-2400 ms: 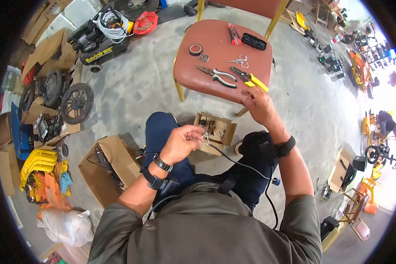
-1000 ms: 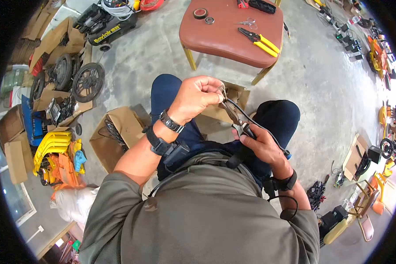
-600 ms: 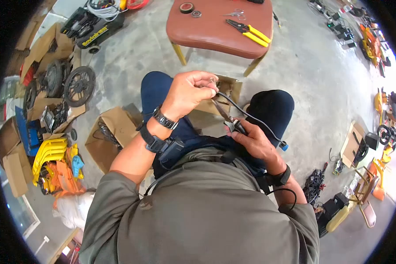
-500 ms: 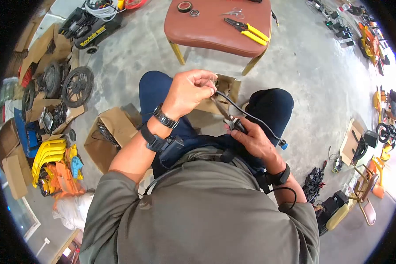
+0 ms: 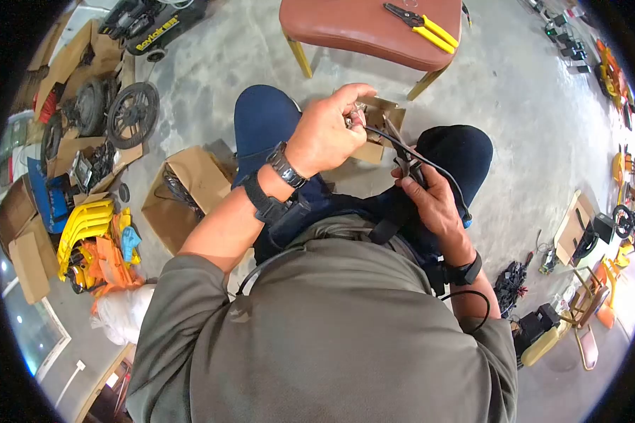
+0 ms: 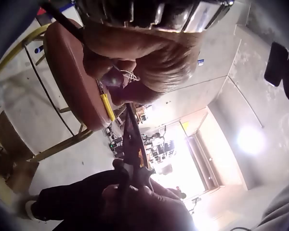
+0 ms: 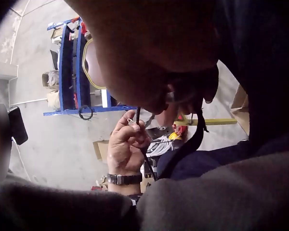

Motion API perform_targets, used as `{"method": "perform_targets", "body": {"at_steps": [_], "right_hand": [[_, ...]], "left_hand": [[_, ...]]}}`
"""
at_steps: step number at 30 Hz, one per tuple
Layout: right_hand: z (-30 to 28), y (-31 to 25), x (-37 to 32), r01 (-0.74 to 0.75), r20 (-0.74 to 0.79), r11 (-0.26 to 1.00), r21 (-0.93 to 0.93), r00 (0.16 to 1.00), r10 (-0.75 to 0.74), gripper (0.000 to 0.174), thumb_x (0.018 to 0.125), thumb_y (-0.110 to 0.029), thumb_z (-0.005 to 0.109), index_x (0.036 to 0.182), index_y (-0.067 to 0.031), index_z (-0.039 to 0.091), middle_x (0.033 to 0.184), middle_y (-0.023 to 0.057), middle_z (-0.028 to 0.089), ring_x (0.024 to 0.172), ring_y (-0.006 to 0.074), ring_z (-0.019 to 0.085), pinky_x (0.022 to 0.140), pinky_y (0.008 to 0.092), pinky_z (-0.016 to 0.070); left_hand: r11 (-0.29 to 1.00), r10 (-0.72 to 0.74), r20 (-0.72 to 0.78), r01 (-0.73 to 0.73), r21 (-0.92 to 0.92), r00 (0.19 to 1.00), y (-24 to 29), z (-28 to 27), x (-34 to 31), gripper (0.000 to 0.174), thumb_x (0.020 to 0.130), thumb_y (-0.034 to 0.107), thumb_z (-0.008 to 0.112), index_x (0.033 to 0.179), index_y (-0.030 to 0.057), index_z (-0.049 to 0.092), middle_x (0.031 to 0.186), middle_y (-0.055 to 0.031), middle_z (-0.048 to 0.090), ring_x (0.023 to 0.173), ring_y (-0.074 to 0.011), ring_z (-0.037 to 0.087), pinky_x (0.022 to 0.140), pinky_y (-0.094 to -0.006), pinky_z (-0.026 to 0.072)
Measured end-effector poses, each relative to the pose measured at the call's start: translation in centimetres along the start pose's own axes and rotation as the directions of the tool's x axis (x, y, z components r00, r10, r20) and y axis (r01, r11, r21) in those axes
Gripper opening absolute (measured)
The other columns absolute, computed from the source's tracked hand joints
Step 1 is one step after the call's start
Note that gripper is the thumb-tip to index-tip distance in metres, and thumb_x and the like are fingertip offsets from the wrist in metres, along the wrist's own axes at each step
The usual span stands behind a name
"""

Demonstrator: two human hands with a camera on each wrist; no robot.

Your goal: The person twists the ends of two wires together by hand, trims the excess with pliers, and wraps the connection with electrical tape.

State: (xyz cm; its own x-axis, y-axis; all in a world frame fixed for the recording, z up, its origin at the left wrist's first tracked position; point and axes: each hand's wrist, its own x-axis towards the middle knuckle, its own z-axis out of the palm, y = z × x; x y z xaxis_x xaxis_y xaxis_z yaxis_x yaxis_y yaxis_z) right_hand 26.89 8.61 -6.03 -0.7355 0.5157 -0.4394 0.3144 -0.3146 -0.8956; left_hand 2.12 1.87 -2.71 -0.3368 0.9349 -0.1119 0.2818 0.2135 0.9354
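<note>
Lying on the red chair (image 5: 360,28) are yellow cutters (image 5: 423,25); a box (image 5: 396,109) below it hides behind the left hand (image 5: 328,134). That hand pinches the wire (image 5: 444,178) by its end, and the right hand (image 5: 434,204) grips pliers (image 5: 402,151), now tipped higher.

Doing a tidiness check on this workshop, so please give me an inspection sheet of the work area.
Surface: concrete floor; a red chair carries a yellow-handled tool.
Job's things: black cable with its bare end up; pliers with the nose near that end.
Clutter: small box between the knees, open box of wires, wheels, yellow parts.
Hands: left hand pinches the cable end; right hand grips the pliers.
Cables: the cable runs over the right knee.
Surroundings: compressor beyond the wheels; more gear along the right edge.
</note>
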Motion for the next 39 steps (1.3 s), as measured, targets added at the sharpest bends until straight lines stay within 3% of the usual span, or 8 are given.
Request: {"method": "perform_targets", "body": {"at_steps": [9,12,15,20,23,26,35,39], "right_hand": [[-0.3,-0.5,0.3,-0.003,-0.010,1.000,0.006,1.000,0.003,0.040,0.100,-0.015,0.062,0.136,0.0017,0.055,0.108,0.0045,0.068,0.102,0.0122,0.058,0.094,0.0290,0.0465],[-0.8,-0.4,0.4,-0.004,-0.010,0.999,-0.042,1.000,0.003,0.033,0.100,-0.016,0.062,0.128,0.0021,0.061,0.106,0.0046,0.068,0.101,0.0124,0.057,0.092,0.0294,0.0468],[-1.1,0.2,0.7,-0.004,0.010,0.998,-0.066,1.000,0.005,0.029,0.100,-0.016,0.062,0.122,0.0021,0.064,0.105,0.0050,0.067,0.099,0.0128,0.057,0.091,0.0298,0.0470],[-0.9,1.1,1.1,-0.019,0.017,0.998,-0.055,1.000,0.020,0.030,0.099,-0.016,0.063,0.123,0.0022,0.064,0.105,0.0060,0.067,0.099,0.0124,0.057,0.092,0.0299,0.0468],[-0.6,0.9,1.1,-0.001,0.047,0.996,-0.094,0.999,0.006,0.038,0.099,-0.016,0.063,0.132,0.0022,0.059,0.110,0.0096,0.068,0.104,0.0139,0.058,0.096,0.0310,0.0462],[-0.2,-0.1,1.1,0.035,0.089,0.963,-0.266,0.996,-0.012,0.048,0.102,-0.014,0.060,0.145,0.0017,0.045,0.115,0.0050,0.066,0.107,0.0109,0.058,0.097,0.0262,0.0457],[0.4,-1.1,0.6,0.141,0.066,0.912,-0.386,0.990,-0.125,0.052,0.100,-0.013,0.061,0.148,-0.0013,0.044,0.115,0.0096,0.065,0.110,0.0144,0.057,0.099,0.0283,0.0437],[0.7,-1.1,0.7,0.197,0.058,0.890,-0.412,0.980,-0.190,0.052,0.100,-0.013,0.060,0.147,0.0005,0.044,0.128,0.0145,0.062,0.121,0.0193,0.055,0.104,0.0308,0.0408]], "left_hand": [[0.929,0.235,0.000,-0.224,0.295,0.972,-0.7,0.2,-0.3,0.050,0.082,-0.001,0.059,0.131,0.0091,0.059,0.085,-0.0042,0.067,0.071,-0.0100,0.060,0.070,-0.0275,0.0516],[0.999,0.025,0.050,-0.023,-0.038,0.998,-0.8,-0.5,-0.1,0.048,0.084,-0.002,0.062,0.132,0.0063,0.058,0.091,-0.0036,0.069,0.076,-0.0077,0.060,0.072,-0.0258,0.0512],[0.948,-0.078,0.118,0.110,-0.300,0.990,-1.7,-1.6,0.2,0.047,0.086,-0.002,0.066,0.132,0.0036,0.058,0.098,-0.0028,0.069,0.080,-0.0056,0.060,0.073,-0.0236,0.0502],[0.963,-0.149,0.127,0.173,-0.206,0.981,-3.0,-2.8,0.0,0.044,0.086,-0.002,0.068,0.129,0.0007,0.060,0.098,-0.0030,0.069,0.081,-0.0055,0.060,0.072,-0.0225,0.0500],[0.946,-0.170,0.096,0.189,-0.264,0.981,-2.5,-2.6,-0.1,0.041,0.084,-0.001,0.071,0.124,-0.0001,0.063,0.092,-0.0017,0.069,0.078,-0.0070,0.060,0.070,-0.0238,0.0505],[0.921,-0.181,0.091,0.202,-0.334,0.979,-2.0,-2.6,0.4,0.039,0.085,-0.001,0.069,0.124,-0.0013,0.063,0.090,-0.0024,0.070,0.076,-0.0069,0.061,0.067,-0.0228,0.0500],[0.911,-0.257,0.051,0.260,-0.321,0.965,-0.5,-2.4,0.9,0.037,0.085,-0.001,0.067,0.122,-0.0027,0.063,0.085,-0.0040,0.072,0.062,-0.0052,0.057,0.053,-0.0196,0.0431],[0.897,-0.284,0.064,0.289,-0.335,0.957,0.1,-2.4,0.9,0.037,0.084,-0.002,0.068,0.121,-0.0026,0.063,0.083,-0.0044,0.071,0.061,-0.0050,0.057,0.053,-0.0190,0.0429]]}}
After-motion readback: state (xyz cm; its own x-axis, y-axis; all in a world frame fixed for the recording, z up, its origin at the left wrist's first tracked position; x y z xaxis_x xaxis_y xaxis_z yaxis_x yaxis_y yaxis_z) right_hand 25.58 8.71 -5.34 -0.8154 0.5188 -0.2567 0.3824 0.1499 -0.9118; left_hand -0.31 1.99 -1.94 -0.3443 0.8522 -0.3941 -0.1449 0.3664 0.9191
